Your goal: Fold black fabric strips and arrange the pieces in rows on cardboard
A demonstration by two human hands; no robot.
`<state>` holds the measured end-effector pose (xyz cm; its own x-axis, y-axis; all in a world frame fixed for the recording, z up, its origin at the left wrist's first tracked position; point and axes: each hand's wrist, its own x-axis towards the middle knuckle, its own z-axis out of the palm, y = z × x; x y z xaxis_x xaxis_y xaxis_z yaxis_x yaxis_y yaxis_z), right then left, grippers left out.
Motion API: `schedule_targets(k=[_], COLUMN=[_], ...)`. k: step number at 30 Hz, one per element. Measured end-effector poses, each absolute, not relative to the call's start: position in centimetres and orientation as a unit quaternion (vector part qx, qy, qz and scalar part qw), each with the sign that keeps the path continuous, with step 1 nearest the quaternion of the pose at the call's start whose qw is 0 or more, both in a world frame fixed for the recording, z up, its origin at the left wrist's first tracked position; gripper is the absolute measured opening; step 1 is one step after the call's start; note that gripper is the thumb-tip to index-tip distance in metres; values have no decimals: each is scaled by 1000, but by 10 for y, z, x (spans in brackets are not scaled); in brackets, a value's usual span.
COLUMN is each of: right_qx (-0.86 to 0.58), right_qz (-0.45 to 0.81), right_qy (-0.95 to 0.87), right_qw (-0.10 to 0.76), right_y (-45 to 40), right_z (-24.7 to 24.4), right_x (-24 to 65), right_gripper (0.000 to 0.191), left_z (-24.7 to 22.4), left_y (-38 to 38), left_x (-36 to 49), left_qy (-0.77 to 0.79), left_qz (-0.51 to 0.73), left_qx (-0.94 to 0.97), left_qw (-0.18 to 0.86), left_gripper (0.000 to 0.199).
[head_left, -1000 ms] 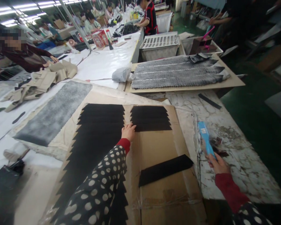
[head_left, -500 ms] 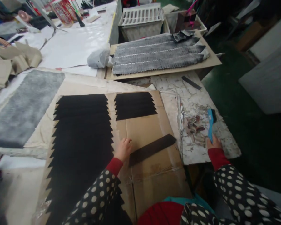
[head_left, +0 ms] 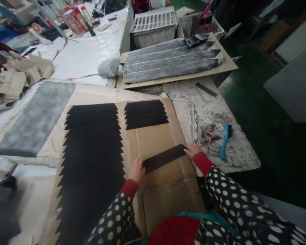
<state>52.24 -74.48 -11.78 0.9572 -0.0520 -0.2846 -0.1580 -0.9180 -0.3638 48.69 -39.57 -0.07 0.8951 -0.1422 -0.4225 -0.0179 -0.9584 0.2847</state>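
Observation:
A single black strip with angled ends lies slantwise over the cardboard sheet. My left hand grips its left end, fingers closed at the edge. At the other end, my right hand pinches the pointed tip. To the left spreads a long row of overlapping black strips with jagged sides. A shorter overlapped stack lies beyond the strip. The blue-handled brush rests on the stained board to the right, apart from my hand.
Scraps litter the stained board, where another dark strip lies. Farther back, grey striped pieces cover a panel near white crates. A grey sheet lies left; another person's hand is near beige pieces.
My right hand has put the brush down on the stained board and moved left to the strip's tip. My left hand has come onto the strip's left end.

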Motion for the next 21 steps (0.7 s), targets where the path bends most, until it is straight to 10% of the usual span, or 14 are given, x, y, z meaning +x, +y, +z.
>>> schedule_targets(k=[13, 21], right_qx=[-944, -887], right_qz=[130, 100], right_qy=[85, 120], right_qw=[292, 435], right_y=[-731, -734], right_z=[-121, -112], right_x=[516, 518], right_gripper=[16, 32], left_z=[-1, 7], left_y=[-407, -405], left_x=[488, 496], left_qy=[-29, -52], left_qz=[-233, -250], left_qx=[956, 950], left_qw=[175, 177], left_gripper=[49, 42])
